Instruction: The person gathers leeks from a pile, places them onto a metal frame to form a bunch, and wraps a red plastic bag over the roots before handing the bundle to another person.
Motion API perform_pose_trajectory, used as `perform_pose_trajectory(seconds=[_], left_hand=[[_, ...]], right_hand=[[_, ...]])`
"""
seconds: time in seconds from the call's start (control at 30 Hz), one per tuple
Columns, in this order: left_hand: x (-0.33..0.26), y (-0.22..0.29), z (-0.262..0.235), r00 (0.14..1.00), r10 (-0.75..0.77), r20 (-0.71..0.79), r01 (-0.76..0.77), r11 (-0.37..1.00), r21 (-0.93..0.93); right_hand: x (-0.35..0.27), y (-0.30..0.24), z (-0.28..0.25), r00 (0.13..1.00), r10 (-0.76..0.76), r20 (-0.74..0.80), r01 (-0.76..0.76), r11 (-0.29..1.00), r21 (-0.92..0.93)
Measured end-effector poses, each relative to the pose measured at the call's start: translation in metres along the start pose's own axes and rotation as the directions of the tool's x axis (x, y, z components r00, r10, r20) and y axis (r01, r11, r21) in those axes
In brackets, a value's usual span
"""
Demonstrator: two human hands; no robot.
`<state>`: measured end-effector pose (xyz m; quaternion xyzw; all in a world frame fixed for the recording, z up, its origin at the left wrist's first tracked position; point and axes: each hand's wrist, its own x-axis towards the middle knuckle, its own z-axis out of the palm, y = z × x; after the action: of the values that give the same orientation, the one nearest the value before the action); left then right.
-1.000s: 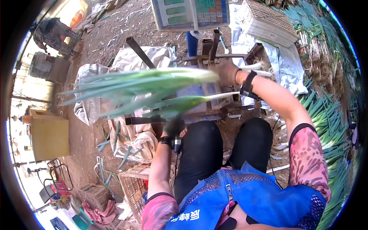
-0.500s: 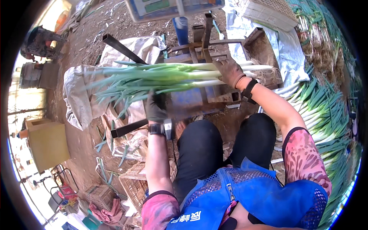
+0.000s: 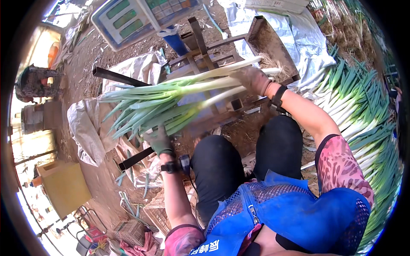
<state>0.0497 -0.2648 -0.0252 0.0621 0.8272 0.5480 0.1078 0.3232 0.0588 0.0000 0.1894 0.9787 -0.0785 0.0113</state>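
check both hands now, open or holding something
Left hand: at the green onion leaves; open or closed cannot be told.
Right hand: closed, holding white onion stalks.

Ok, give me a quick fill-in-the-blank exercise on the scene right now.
1. The brown-gloved right hand holds the ____-coloured part of the long green-and-white onion stalks.
2. The dark-gloved left hand is at their leafy, ____-coloured end.
3. The person's zipped, mesh-panelled vest is coloured ____.
4. The big heap of similar stalks lies on the person's ____ side.

Missing words: white; green; blue; right.
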Motion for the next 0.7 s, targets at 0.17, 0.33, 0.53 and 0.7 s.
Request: perform_pose_trajectory(seconds=[0.17, 0.33, 0.53, 0.7], left_hand=[[-0.033, 0.097, 0.036, 0.702, 0.582, 0.412, -0.655, 0.3, 0.693], [0.018, 0.108, 0.092, 0.553, 0.248, 0.795, -0.815, -0.036, 0.578], [0.067, 0.119, 0.11, 0.558, 0.178, 0.811, -0.829, 0.074, 0.554], [0.085, 0.121, 0.124, 0.467, 0.289, 0.836, -0.881, 0.071, 0.468]], right_hand=[[0.028, -0.003, -0.007, 0.972, 0.11, 0.209, -0.07, 0.979, -0.19], [0.054, 0.017, 0.014, 0.992, 0.119, 0.047, -0.104, 0.966, -0.238], [0.058, 0.007, -0.05, 0.958, 0.14, 0.249, -0.095, 0.978, -0.183], [0.067, 0.037, -0.042, 0.967, 0.255, -0.03, -0.256, 0.955, -0.15]])
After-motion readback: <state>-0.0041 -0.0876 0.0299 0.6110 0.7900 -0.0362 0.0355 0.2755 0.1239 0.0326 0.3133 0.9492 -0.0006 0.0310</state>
